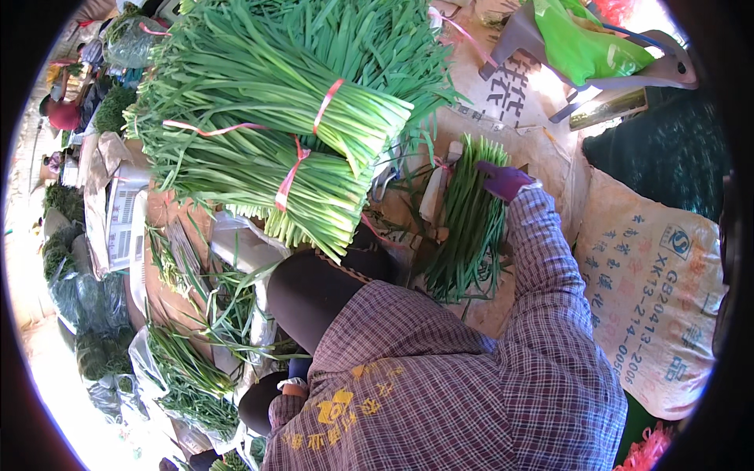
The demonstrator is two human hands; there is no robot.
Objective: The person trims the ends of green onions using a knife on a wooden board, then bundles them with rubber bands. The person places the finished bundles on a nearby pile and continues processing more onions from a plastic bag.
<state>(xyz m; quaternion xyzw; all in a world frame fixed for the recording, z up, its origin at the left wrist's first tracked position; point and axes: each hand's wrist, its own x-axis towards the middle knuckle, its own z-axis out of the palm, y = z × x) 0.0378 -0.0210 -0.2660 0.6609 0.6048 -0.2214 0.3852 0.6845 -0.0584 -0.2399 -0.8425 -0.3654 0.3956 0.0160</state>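
My right hand point(503, 178), in a purple glove, grips the upper part of a loose bundle of long green stalks point(463, 228) lying on brown sacking. A wooden-handled tool point(432, 196) lies just left of that bundle. My left hand point(298, 369), in what looks like a dark blue glove, is low beside my leg, mostly hidden by my sleeve and body. Large bundles of leafy stalks point(314, 192), some tied with pink ribbon point(327, 106), are heaped in front of me at the upper left.
A grey stool point(667, 59) holds green plastic point(585, 47) at upper right. A printed sack point(644, 298) and dark netting point(652, 149) lie right. Loose greens point(188, 353), a white crate point(126, 224) and bagged bundles point(94, 298) fill the left; other people point(64, 114) are beyond.
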